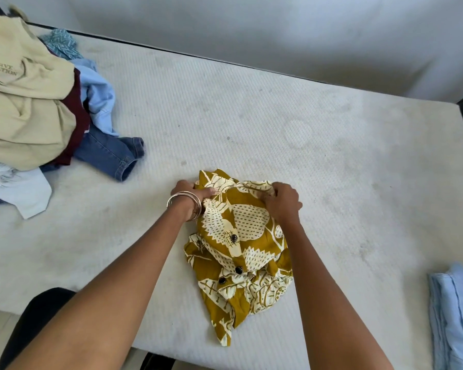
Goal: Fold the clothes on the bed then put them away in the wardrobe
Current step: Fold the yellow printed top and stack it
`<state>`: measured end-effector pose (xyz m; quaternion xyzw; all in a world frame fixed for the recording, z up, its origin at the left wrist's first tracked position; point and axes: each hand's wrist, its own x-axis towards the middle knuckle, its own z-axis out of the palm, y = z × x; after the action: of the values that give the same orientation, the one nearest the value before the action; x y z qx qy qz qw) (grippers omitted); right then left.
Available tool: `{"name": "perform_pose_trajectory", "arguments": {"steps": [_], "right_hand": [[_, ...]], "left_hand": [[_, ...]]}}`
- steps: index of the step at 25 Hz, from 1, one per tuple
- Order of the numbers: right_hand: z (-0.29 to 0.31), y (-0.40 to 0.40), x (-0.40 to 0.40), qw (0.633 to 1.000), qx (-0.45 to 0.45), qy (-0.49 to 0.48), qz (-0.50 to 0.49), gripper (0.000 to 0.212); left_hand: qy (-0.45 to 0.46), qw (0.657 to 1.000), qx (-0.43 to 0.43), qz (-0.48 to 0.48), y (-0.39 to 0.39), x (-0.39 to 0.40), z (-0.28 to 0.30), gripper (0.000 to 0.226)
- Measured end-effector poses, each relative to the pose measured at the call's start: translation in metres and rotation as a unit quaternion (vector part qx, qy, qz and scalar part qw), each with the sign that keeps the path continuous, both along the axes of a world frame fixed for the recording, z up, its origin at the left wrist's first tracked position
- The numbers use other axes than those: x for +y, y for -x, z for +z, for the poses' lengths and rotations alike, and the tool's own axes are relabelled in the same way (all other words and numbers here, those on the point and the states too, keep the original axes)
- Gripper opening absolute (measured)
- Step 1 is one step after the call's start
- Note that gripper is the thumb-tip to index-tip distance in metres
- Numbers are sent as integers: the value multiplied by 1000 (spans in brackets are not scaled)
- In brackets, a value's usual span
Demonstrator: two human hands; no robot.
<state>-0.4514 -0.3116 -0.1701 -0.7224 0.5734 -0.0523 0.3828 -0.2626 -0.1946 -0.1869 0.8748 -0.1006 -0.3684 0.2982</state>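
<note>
A mustard-yellow shirt with a cream leaf print and dark buttons lies crumpled on the white mattress, near its front edge. My left hand, bangles on its wrist, grips the shirt's far left edge. My right hand pinches the far right edge with curled fingers. Both hands hold the fabric low against the mattress. The shirt's lower part bunches between my forearms.
A pile of unfolded clothes fills the far left: a beige top, a maroon piece, light blue fabric, denim jeans and a white garment. Folded light blue cloth lies at the right edge. A grey wall runs behind the bed.
</note>
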Motion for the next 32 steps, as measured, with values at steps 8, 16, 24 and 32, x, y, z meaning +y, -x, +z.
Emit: {"name": "perform_pose_trajectory", "arguments": {"steps": [8,16,24,32], "right_hand": [[46,61,23,898,-425,-39,-107,13],[29,98,63,997,-46,64,25,26],[40,-1,102,992,45,115,-7,45],[40,33,71,992,-119,49,-6,8]], "left_hand": [[384,920,66,42,24,10,58,9],[78,986,145,-5,63,66,31,53],[124,989,77,0,76,37,51,24],[249,962,104,33,57,55,52,27]]}}
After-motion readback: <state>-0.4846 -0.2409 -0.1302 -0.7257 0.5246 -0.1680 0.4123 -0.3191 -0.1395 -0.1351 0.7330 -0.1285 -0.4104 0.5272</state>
